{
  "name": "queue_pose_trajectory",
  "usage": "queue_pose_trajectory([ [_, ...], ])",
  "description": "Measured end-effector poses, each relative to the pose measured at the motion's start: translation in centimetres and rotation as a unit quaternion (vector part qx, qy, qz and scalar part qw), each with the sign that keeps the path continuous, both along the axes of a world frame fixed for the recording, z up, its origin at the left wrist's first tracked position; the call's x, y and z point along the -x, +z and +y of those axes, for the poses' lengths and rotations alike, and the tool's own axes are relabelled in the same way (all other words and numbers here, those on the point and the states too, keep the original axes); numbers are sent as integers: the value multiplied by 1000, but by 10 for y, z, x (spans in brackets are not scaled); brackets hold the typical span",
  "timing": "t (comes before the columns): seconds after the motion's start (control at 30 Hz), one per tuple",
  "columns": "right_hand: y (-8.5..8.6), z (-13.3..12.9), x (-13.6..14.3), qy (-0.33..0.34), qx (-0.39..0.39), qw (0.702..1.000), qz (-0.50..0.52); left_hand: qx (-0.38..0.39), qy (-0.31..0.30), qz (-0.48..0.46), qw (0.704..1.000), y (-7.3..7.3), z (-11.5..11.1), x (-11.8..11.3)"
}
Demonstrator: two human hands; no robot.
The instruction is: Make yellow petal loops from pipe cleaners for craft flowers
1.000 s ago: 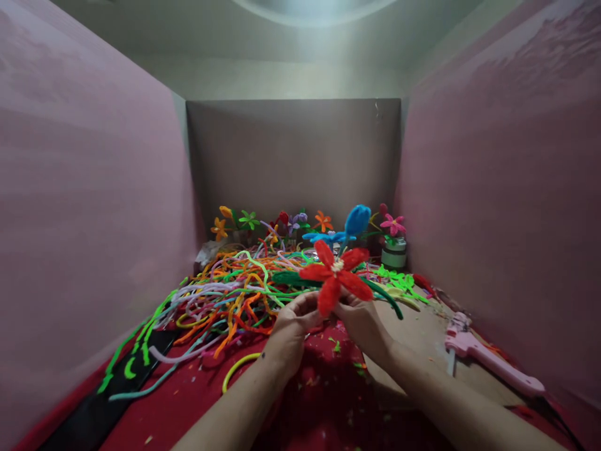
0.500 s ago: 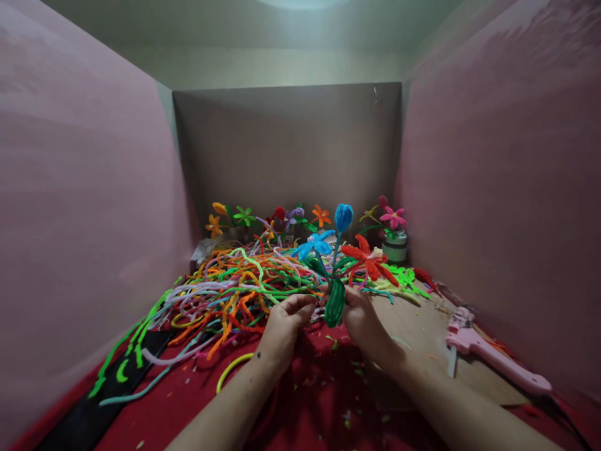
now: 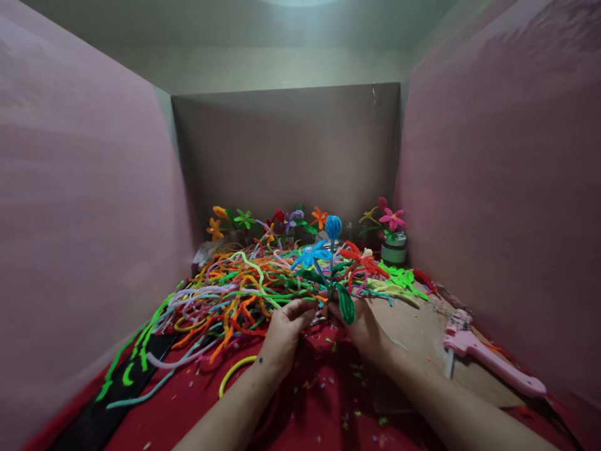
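In the middle of the head view stands a small bunch of pipe-cleaner flowers, held by its stems. It has a blue tulip-like bud (image 3: 333, 227), a light blue open flower (image 3: 310, 255), a red flower (image 3: 361, 257) and a dark green looped leaf (image 3: 346, 304) hanging down in front. My right hand (image 3: 359, 322) is closed round the lower stems, its fingertips partly hidden by the leaf. Just left of the stems, my left hand (image 3: 284, 332) is pinched, thumb against fingers; what it grips is too small to make out.
A heap of coloured pipe cleaners (image 3: 235, 275) spreads behind and left of my hands. A pink glue gun (image 3: 488, 357) lies on a brown board (image 3: 422, 338) at right. More flowers stand along the back, some by a green jar (image 3: 393, 248). Scraps dot the red cloth (image 3: 323, 401).
The flower bunch has dropped slightly and turned, its bud shifting left and its green leaf swinging to the right. My right hand has turned a little with the stems; my left hand stays nearly still.
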State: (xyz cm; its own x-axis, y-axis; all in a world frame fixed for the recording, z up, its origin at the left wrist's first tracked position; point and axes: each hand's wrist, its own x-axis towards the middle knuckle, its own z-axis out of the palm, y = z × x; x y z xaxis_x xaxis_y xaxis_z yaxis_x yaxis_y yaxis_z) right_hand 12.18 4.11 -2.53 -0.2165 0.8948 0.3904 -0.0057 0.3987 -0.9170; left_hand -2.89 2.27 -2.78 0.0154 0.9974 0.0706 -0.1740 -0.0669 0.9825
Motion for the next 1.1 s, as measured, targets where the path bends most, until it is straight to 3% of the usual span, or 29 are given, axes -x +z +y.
queue_pose_trajectory([
  [0.3,19,-18,-2,42,4,999,17,-6,0,-36,999,1,-3,-2],
  [0.6,-7,-4,-3,48,26,995,85,-1,-25,-59,998,4,-8,-4],
  [0.73,-9,-2,0,43,38,997,57,-3,-80,-97,992,14,-17,-7],
  [0.83,-8,-6,2,27,17,999,40,16,-85,-105,991,23,-26,-12],
  [0.9,-7,-8,1,13,-9,1000,19,24,-90,-75,993,28,-30,-14],
  [1.1,-10,-7,0,15,-4,1000,16,4,-216,16,976,30,-34,-9],
])
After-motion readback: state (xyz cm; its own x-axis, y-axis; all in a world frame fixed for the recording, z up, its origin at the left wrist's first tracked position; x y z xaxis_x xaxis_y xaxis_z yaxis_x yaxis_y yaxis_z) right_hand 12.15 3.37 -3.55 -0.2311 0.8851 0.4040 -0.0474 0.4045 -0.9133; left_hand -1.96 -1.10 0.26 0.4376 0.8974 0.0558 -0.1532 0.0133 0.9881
